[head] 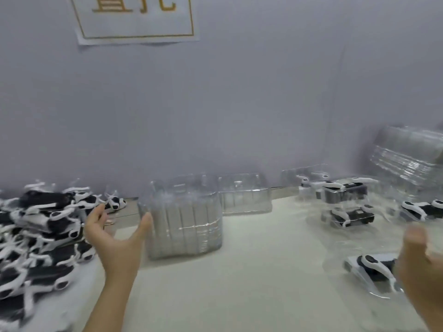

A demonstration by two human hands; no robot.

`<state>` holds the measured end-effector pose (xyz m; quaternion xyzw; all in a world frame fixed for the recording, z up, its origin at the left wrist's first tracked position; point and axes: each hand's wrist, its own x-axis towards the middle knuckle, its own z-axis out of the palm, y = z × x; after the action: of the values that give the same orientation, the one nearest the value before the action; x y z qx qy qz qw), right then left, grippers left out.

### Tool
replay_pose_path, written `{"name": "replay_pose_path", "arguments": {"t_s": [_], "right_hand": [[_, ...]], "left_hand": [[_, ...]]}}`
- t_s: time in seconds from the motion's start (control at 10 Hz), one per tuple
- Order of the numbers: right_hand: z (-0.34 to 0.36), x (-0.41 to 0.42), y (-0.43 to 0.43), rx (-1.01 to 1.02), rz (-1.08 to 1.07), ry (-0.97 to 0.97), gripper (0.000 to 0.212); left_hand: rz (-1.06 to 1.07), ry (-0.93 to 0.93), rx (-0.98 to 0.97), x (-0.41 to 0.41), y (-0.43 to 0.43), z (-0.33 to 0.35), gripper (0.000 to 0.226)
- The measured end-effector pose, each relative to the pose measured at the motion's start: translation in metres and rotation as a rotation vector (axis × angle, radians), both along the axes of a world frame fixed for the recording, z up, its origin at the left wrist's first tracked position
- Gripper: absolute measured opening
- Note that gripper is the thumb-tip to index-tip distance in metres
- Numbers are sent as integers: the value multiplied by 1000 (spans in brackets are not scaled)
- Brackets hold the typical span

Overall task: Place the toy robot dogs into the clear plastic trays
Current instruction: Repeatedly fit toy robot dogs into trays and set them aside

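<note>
Pale grey wall (239,92) fills the upper field, with a gold-bordered paper sign (134,17) at 11 o'clock. Below it lies a cream table (263,271).

At 8 o'clock, a loose pile of toy robot dogs (43,231), black and white, lies heaped on the table, reaching the left edge of the view.

At 6 o'clock from the view's centre stands a nested stack of clear plastic trays (187,219). A second, lower tray stack (244,195) stands just behind it at its 1 o'clock, against the wall.

At 4 o'clock, several filled trays (345,202), each holding a dog, lie near one another. A tilted tray stack (407,159) leans at 3 o'clock.

The left hand (112,238) is raised between the pile and the central stack, palm up. Its fingers are spread and hold nothing, and the thumb (146,221) is at the stack's left wall; whether it touches cannot be told.

The right hand (422,269) is at 5 o'clock and blurred. It is just beside a near tray (374,267) that holds one dog; whether it grips that tray cannot be told.
</note>
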<state>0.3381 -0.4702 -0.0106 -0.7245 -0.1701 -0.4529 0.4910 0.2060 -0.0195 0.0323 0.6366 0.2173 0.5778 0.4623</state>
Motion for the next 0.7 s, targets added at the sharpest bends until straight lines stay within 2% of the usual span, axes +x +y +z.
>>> {"name": "replay_pose_path", "arguments": {"t_s": [0.1, 0.2, 0.3, 0.4, 0.5, 0.6, 0.7], "right_hand": [[47, -3, 135, -128, 122, -443, 33], [85, -19, 225, -306, 332, -338, 37], [89, -14, 295, -698, 351, -55, 57], [92, -6, 331, -1076, 240, 85, 67], [100, 6, 340, -1191, 191, -8, 69], [104, 13, 341, -1225, 326, -39, 70], [104, 12, 349, -1246, 343, -33, 73]], "left_hand": [[-208, 281, -90, 0, 34, -18, 119], [-366, 409, -134, 7, 35, -32, 139], [-452, 419, -222, 16, 30, -37, 149], [-510, 365, -280, 25, 25, -46, 137], [-507, 286, -284, 28, 22, -52, 125], [-509, 250, -288, 30, 19, -55, 129], [-514, 225, -298, 35, 18, -60, 133]]}}
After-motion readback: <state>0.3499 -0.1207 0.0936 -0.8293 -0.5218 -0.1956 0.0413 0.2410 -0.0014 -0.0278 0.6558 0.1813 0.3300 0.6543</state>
